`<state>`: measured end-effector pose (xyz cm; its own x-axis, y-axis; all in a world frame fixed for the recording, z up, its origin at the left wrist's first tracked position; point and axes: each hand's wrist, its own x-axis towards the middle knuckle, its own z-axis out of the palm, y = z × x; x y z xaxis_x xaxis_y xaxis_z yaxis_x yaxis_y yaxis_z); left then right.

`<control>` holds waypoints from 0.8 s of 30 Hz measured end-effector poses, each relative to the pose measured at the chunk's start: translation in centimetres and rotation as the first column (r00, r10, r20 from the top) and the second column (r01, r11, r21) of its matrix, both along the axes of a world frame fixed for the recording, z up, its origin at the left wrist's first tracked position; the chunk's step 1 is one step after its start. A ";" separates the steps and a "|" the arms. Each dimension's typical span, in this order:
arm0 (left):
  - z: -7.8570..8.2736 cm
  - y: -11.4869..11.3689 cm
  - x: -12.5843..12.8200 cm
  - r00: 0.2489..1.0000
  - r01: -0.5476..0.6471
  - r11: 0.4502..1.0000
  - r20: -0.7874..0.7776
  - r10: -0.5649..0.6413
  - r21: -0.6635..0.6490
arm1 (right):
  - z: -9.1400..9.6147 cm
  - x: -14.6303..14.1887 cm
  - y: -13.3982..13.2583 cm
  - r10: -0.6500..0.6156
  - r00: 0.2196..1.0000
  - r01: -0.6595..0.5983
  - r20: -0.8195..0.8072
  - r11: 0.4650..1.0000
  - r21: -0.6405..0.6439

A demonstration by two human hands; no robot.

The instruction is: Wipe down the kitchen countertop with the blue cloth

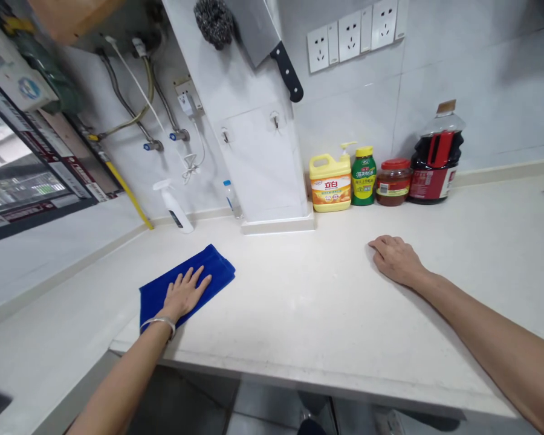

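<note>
My left hand [184,294] lies flat, fingers stretched out, on a folded blue cloth [211,266] near the front left corner of the white countertop [308,302]. A thin bangle circles that wrist. My right hand [394,257] rests on the bare counter to the right, palm down, its fingers curled under and holding nothing that I can see.
Against the back wall stand a yellow detergent bottle [330,183], a green bottle [363,176], a red-lidded jar [393,181] and a large dark bottle [436,154]. A white spray bottle [176,207] stands at the back left. A cleaver [265,37] and scourer [214,21] hang above.
</note>
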<state>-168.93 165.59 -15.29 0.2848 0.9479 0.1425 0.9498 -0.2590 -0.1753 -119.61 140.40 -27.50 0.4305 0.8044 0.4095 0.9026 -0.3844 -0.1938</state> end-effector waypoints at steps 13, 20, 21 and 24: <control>-2.2 -10.0 -0.4 0.910 0.404 0.913 -0.075 -0.408 -0.063 | 1.7 -1.8 0.0 -0.048 0.998 0.055 0.049 0.988 -0.143; -1.4 -10.9 1.1 0.841 0.532 0.838 -0.037 -0.539 -0.117 | 0.6 -1.3 0.4 -0.041 0.997 0.047 0.061 0.992 -0.114; -1.3 -10.6 1.3 0.835 0.544 0.832 -0.032 -0.550 -0.114 | 0.3 -1.1 0.4 -0.043 0.997 0.050 0.065 0.994 -0.101; -1.2 -9.0 2.1 0.834 0.548 0.828 -0.007 -0.552 -0.118 | -0.8 -0.4 0.6 -0.041 0.996 0.045 0.080 0.997 -0.055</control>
